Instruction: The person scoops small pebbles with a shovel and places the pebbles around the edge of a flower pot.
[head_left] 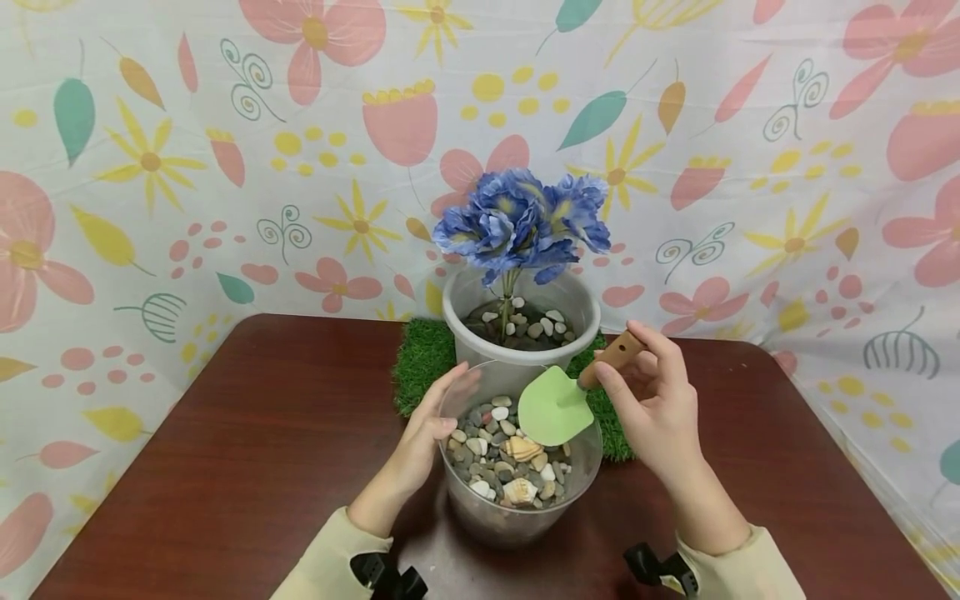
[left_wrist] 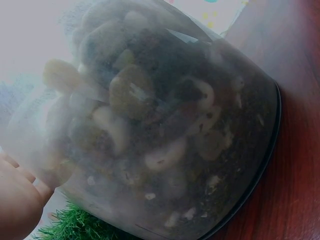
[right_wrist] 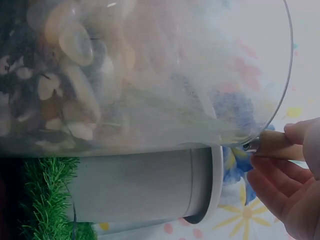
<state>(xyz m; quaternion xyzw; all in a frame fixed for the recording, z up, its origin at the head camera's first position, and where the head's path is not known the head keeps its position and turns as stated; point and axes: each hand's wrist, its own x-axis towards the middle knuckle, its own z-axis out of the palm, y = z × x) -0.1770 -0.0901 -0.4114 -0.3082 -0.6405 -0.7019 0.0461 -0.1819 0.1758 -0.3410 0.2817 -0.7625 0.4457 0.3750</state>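
Note:
A clear plastic bucket (head_left: 517,521) of pebbles and shells stands on the table in front of me. My left hand (head_left: 422,437) rests against its left side, fingers along the wall near the rim; the left wrist view shows the stones through the cloudy plastic. With my right hand (head_left: 658,408) I grip the wooden handle (head_left: 617,358) of a small trowel between thumb and fingers. Its light green blade (head_left: 553,408) hangs over the bucket's right part, above the pebbles (head_left: 495,458), carrying no stones that I can see. The right wrist view shows the hand (right_wrist: 287,185) at the handle beside the rim.
Right behind the bucket, a white pot (head_left: 517,354) holds blue artificial flowers (head_left: 521,221) among pebbles. The pot stands on a green artificial grass mat (head_left: 423,358). A flower-patterned cloth (head_left: 225,150) hangs behind the dark red-brown table (head_left: 247,467).

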